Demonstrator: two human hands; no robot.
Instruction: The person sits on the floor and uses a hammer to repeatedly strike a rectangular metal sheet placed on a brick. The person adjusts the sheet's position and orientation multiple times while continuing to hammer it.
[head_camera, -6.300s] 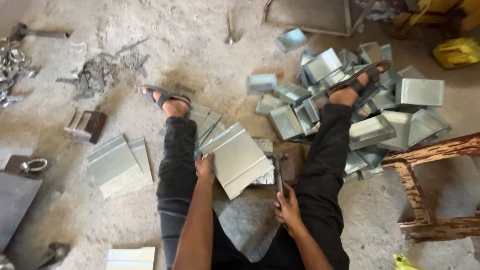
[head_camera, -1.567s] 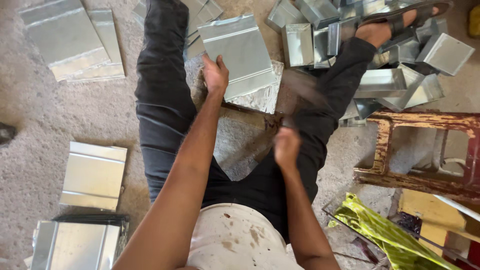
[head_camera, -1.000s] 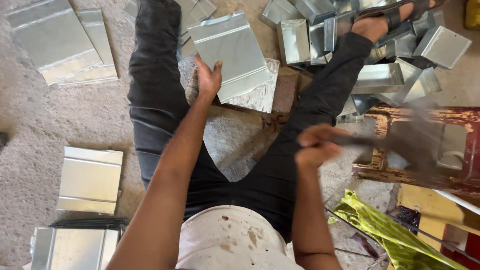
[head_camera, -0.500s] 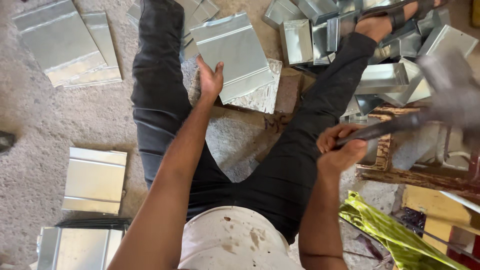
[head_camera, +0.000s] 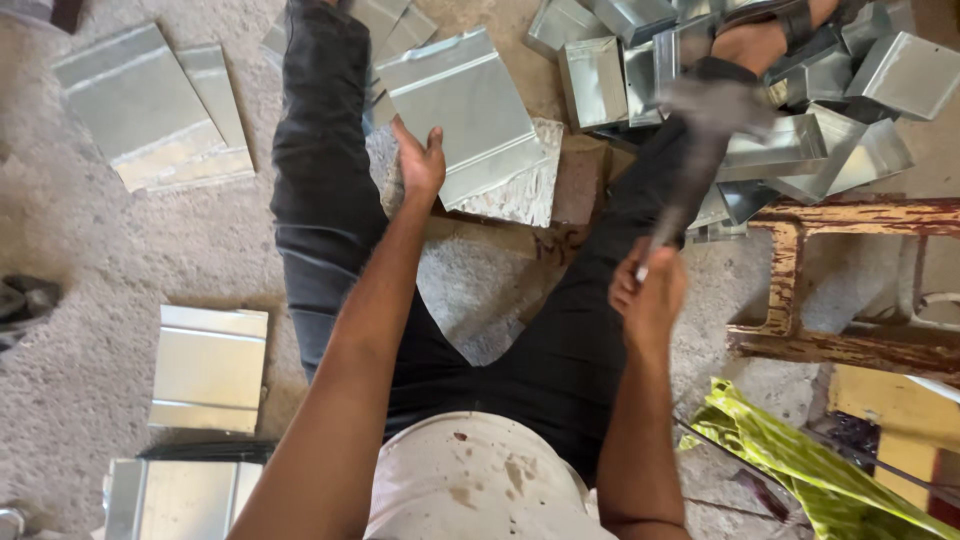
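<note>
I sit on the floor with my legs spread. My left hand (head_camera: 420, 165) holds the near edge of a grey sheet-metal panel (head_camera: 465, 110) that lies on a flat block (head_camera: 520, 185) between my legs. My right hand (head_camera: 650, 295) is shut on the handle of a hammer (head_camera: 700, 130), which is raised and blurred, its head above the panel's right side near my right knee.
A heap of folded sheet-metal boxes (head_camera: 820, 100) lies by my right foot. Flat panels lie at the upper left (head_camera: 150, 105) and lower left (head_camera: 208, 368). A worn wooden stool frame (head_camera: 850, 275) and a yellow-green bag (head_camera: 800, 465) stand at my right.
My right hand has swung the hammer from out at the right, over the stool, back in towards the panel. My left hand has stayed on the panel's edge.
</note>
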